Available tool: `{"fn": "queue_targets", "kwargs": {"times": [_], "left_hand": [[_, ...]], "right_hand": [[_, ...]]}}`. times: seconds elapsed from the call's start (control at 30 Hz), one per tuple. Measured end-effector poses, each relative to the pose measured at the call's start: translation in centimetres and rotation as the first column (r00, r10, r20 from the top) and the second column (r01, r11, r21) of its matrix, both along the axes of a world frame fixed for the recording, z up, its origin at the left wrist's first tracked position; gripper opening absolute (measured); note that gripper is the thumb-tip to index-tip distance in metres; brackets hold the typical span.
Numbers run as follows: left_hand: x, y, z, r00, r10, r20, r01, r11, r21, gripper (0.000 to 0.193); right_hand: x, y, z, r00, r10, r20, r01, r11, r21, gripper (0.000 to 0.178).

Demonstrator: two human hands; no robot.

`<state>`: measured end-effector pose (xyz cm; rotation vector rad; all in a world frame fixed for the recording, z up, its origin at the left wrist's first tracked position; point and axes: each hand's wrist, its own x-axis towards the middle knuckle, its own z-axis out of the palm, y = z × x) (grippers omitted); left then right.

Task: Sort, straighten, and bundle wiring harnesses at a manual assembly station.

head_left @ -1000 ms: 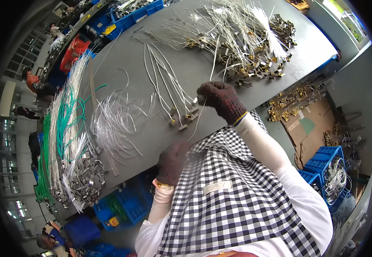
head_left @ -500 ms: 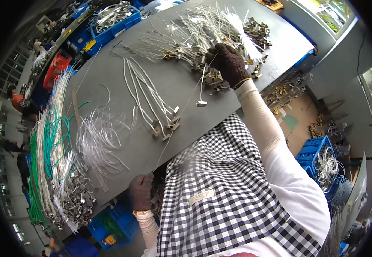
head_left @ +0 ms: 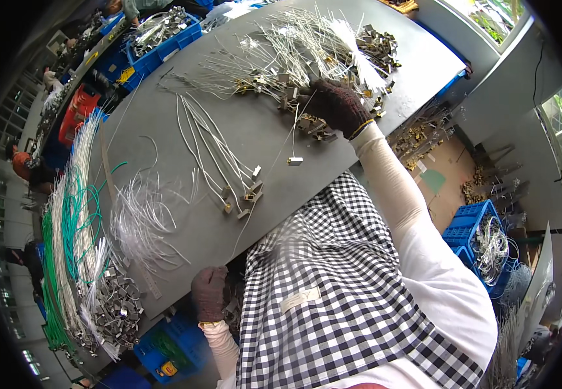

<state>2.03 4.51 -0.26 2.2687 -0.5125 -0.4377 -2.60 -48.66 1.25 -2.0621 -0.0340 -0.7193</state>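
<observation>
My right hand, in a dark knit glove, is closed at the near edge of a heap of pale wires with small metal blocks. A thin wire slants from its fingertips toward the table's near edge. There my left hand, in a brown glove, makes a fist beside the wire's lower end; the fingers' inner side is hidden. Below my right fingers lies a small pale block on a short cable. Several white cables with metal ends lie between my hands on the grey table.
Clear thin strands lie at the left, beside long green and white bundles with metal ends. Blue crates stand beyond the table, under its left edge and at my right. A person's arm shows at the far left.
The view has shifted slightly. My right hand has drawn a little nearer to me along the heap's edge. The left fist stays in place, and a person's arm has come into view at the far left.
</observation>
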Motion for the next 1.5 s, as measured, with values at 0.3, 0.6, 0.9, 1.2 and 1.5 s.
{"fn": "queue_targets", "kwargs": {"times": [0.3, 0.6, 0.9, 1.2, 1.5], "left_hand": [[-1.3, -5.9, -1.0, 1.000, 0.018, 0.007, -0.016, 0.976, -0.219, 0.019], [-1.7, -13.8, 2.6, 0.968, 0.035, -0.249, -0.130, 0.917, -0.376, 0.031], [-2.2, -13.2, 1.8, 0.969, -0.109, -0.222, -0.062, 0.761, -0.645, 0.057], [-1.2, -14.5, 1.3, 0.970, -0.061, -0.236, -0.132, 0.685, -0.717, 0.059], [2.7, -15.5, -2.8, 0.925, 0.070, -0.373, -0.340, 0.592, -0.731, 0.047]], "right_hand": [[0.0, 10.9, -0.1, 0.972, 0.232, 0.044, -0.130, 0.370, 0.920, 0.029], [-3.0, 23.8, 0.9, 0.915, 0.360, -0.182, -0.203, 0.800, 0.564, 0.031], [-2.0, 20.5, 4.4, 0.956, 0.179, -0.234, -0.121, 0.963, 0.242, 0.031], [-2.5, 25.2, 0.6, 0.920, 0.282, -0.271, -0.097, 0.836, 0.540, 0.034], [2.8, 23.7, 0.4, 0.920, 0.223, -0.323, -0.133, 0.951, 0.279, 0.033]]}}
